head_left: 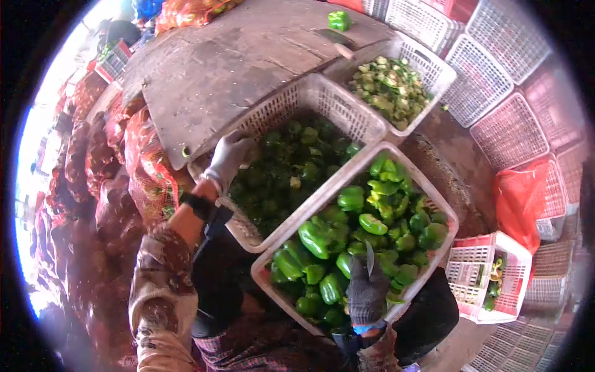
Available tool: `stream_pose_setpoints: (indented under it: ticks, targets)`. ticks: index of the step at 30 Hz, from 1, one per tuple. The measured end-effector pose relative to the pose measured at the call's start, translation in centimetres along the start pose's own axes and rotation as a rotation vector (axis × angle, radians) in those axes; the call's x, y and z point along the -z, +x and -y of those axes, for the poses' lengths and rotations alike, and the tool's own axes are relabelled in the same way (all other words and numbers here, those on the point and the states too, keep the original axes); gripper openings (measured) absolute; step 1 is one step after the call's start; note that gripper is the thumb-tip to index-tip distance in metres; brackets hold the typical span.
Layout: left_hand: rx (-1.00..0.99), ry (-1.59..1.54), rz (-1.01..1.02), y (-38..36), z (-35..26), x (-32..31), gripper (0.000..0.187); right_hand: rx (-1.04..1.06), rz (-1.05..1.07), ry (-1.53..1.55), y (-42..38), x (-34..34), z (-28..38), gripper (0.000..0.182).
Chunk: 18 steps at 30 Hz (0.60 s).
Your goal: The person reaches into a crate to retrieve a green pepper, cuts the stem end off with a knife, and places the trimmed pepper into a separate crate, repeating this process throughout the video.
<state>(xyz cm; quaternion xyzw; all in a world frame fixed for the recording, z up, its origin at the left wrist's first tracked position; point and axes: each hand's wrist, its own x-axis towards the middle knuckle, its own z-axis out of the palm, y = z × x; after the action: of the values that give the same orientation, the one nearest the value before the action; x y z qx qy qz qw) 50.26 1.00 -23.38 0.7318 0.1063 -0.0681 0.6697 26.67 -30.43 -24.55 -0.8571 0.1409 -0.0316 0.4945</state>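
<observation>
My left hand (233,160), in a pale grey glove, is over the left rim of a crate (347,105) of dark green peppers (307,139). Its fingers look loosely apart, with nothing visible in them. In a dark grey glove, my right hand (367,291) is closed around a knife (370,258), blade pointing up and away from me. That hand hovers over the near crate (260,265), which is full of green bell peppers (316,237), some whole and some apparently cut. The knife's handle is hidden in my grip.
Behind stands a crate (447,73) of pale green pepper scraps (390,87), a knife (342,49) beside it. One green pepper (339,20) sits on the board (211,68). Stacked crates (480,68) line the right; a small crate (471,273) is lower right. Filled red mesh sacks (118,204) crowd the left.
</observation>
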Motion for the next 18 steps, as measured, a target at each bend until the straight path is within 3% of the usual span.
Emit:
stream_pose_setpoints:
  ticks: [2, 3, 5, 6, 8, 10, 12, 13, 16, 18]
  targets:
    - [0.034, -0.083, -0.136, -0.2, 3.1, 2.9, 0.026, -0.105, -0.121, 0.329, -0.4, -4.3, -2.1, 0.029]
    - [0.089, -0.025, -0.118, 0.4, 4.0, 3.8, 0.027, 0.128, -0.132, -0.054, -0.6, -3.8, -1.1, 0.031]
    - [0.216, 0.086, -0.075, 1.3, 5.6, 4.8, 0.029, -0.031, -0.148, 0.23, -1.0, -4.8, -0.6, 0.034]
    - [0.162, 0.429, -0.026, 2.1, 6.0, 4.3, 0.034, -0.111, -0.171, 0.371, -1.0, -5.1, -0.5, 0.036]
    - [0.026, 1.107, 0.082, 3.5, 6.6, 2.5, 0.044, -0.131, -0.132, 0.2, -1.3, -4.9, -1.1, 0.035]
    - [-0.03, 1.293, 0.2, 6.4, 12.2, 1.5, 0.046, -0.096, -0.2, 0.086, -2.3, -5.9, -2.7, 0.034]
    - [-0.092, 1.48, 0.31, 8.6, 17.8, 0.5, 0.048, -0.122, -0.123, 0.077, -2.2, -5.7, -2.4, 0.03]
    - [-0.244, 1.576, 0.272, 8.1, 18.1, -0.6, 0.053, -0.165, -0.126, 0.058, -2.5, -6.0, -2.3, 0.03]
    - [-0.252, 1.446, 0.589, 7.5, 13.8, -5.2, 0.057, -0.177, -0.148, 0.005, -3.4, -6.1, -4.4, 0.028]
    - [-0.582, 1.515, 0.396, 8.4, 18.9, -5.0, 0.058, -0.207, -0.183, 0.059, -3.4, -6.3, -3.1, 0.029]
